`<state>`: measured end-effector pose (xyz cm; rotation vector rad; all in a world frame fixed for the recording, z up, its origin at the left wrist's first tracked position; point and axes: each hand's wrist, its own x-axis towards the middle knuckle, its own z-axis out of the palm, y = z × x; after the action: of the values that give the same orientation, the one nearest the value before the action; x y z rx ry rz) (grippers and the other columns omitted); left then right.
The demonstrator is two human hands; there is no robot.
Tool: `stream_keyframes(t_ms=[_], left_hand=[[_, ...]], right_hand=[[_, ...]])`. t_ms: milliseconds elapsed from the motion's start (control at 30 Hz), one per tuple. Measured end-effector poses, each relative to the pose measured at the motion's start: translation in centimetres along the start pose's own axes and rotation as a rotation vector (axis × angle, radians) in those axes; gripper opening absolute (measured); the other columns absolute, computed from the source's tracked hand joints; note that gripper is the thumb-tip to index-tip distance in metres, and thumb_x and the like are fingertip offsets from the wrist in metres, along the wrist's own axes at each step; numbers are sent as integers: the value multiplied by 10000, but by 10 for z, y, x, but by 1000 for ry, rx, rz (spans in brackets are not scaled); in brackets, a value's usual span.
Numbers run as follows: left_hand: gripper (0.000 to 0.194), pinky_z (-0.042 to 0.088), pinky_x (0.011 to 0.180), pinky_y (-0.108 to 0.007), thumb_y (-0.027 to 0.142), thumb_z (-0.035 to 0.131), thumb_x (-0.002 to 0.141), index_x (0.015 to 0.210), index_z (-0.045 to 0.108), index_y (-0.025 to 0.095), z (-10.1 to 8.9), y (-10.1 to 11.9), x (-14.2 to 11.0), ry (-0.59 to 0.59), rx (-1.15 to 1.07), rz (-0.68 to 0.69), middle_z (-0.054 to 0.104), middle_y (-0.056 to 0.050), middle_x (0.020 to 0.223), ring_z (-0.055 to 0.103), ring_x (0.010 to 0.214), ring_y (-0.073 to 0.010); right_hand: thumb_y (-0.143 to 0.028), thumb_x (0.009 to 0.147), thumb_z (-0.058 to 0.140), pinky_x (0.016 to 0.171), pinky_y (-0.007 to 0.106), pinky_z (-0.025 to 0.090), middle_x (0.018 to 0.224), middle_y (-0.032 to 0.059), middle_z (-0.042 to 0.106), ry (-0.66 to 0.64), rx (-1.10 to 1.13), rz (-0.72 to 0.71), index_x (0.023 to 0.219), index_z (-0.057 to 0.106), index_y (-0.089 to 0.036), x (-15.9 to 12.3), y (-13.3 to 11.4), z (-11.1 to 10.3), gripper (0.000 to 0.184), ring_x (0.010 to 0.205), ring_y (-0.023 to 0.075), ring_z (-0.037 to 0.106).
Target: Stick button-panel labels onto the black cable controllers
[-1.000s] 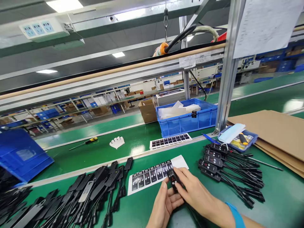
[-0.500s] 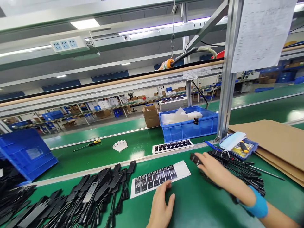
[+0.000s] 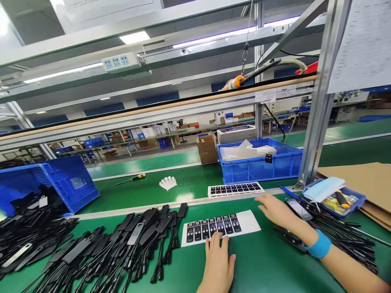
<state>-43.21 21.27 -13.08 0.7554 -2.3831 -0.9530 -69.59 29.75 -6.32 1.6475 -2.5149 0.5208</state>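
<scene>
My left hand (image 3: 217, 258) rests with its fingertips on the lower edge of a white sheet of black stickers (image 3: 212, 228); its fingers are apart and it holds nothing. To the right of that sheet, my right hand (image 3: 275, 211) is stretched out over the green bench, open, with nothing visible in it. A black device with a shiny face (image 3: 299, 209) lies just beyond my right wrist, on a heap of black cabled devices (image 3: 342, 240). At the left, many flat black devices with cables (image 3: 149, 228) lie in an overlapping row.
A second sticker sheet (image 3: 235, 189) lies along the bench's back ledge. Behind it stands a blue crate (image 3: 259, 169) of white sheets. A tipped blue bin (image 3: 71, 185) is at left, a white glove (image 3: 168, 183) and screwdriver (image 3: 134, 178) farther back, cardboard (image 3: 366, 183) at right.
My right hand has let go of a black device, now on the right heap, and opened. My left hand's fingers have come onto the sheet's edge. The view has shifted left.
</scene>
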Motion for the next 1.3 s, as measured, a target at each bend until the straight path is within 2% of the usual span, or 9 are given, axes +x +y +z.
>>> stream_keyframes(t_ms=[233, 500, 600, 767, 933, 1067, 1167, 1233, 1300], left_hand=[[491, 76, 1086, -566, 220, 489, 766, 1249, 552, 154, -9, 16, 2, -66, 75, -32, 476, -200, 1321, 326, 1288, -369], [515, 308, 1002, -508, 224, 538, 735, 1247, 553, 178, -24, 27, 5, -60, 227, -10, 536, -179, 1273, 461, 1177, -358], [513, 386, 925, -495, 142, 489, 742, 1252, 542, 114, -42, 15, 27, 76, 457, -85, 555, -216, 1241, 508, 1119, -371], [517, 143, 1047, -632, 45, 435, 772, 1285, 465, -13, -87, -27, 79, 323, 672, -244, 527, -292, 1240, 382, 1258, -414], [423, 295, 1020, -568, 13, 462, 781, 1195, 543, 40, -109, -50, 99, 351, 662, -265, 651, -186, 1007, 572, 1062, -316], [498, 460, 838, -484, 52, 411, 810, 1307, 430, 27, -121, -24, 88, 395, 519, -239, 525, -247, 1172, 598, 977, -328], [537, 468, 826, -454, 177, 415, 863, 1385, 320, 94, -119, 10, 71, 414, 330, -183, 431, -218, 1266, 585, 980, -305], [493, 449, 891, -402, 269, 496, 848, 1314, 409, 138, -102, 28, 59, 387, 158, -158, 498, -149, 1180, 561, 1032, -271], [378, 492, 792, -324, 344, 561, 811, 1135, 525, 152, -72, 40, 46, 291, -43, -178, 592, -87, 990, 595, 919, -223]], right_hand=[[-187, 814, 503, 750, 311, 476, 845, 81, 640, -23, 282, -132, 819, 681, -158, 18, -61, 55, 181, 810, 212, 618], [-401, 891, 427, 693, 300, 482, 847, 50, 603, 220, 664, -87, 817, 572, -203, -9, -55, 21, 256, 795, 200, 580], [-463, 880, 459, 702, 290, 485, 827, 42, 597, 268, 830, -33, 848, 562, -214, -26, -47, 23, 271, 790, 202, 580], [-493, 848, 521, 661, 255, 506, 812, 33, 602, 271, 820, -64, 850, 588, -226, -48, -37, 56, 275, 741, 191, 599], [-479, 830, 552, 657, 232, 520, 827, 26, 607, 248, 852, -77, 859, 598, -231, -53, -36, 69, 254, 732, 178, 608], [-496, 830, 548, 620, 225, 507, 769, 10, 573, 239, 970, -13, 857, 569, -233, -56, -43, 57, 265, 693, 169, 588], [-516, 852, 521, 571, 222, 478, 693, -20, 522, 211, 1088, 33, 854, 544, -235, -60, -52, 44, 282, 580, 134, 532], [-538, 861, 499, 544, 227, 455, 660, -34, 494, 181, 1169, 58, 853, 535, -232, -63, -57, 37, 307, 524, 118, 500], [-557, 859, 495, 524, 233, 434, 648, -41, 478, 151, 1235, 87, 853, 536, -227, -65, -62, 33, 333, 497, 110, 480]])
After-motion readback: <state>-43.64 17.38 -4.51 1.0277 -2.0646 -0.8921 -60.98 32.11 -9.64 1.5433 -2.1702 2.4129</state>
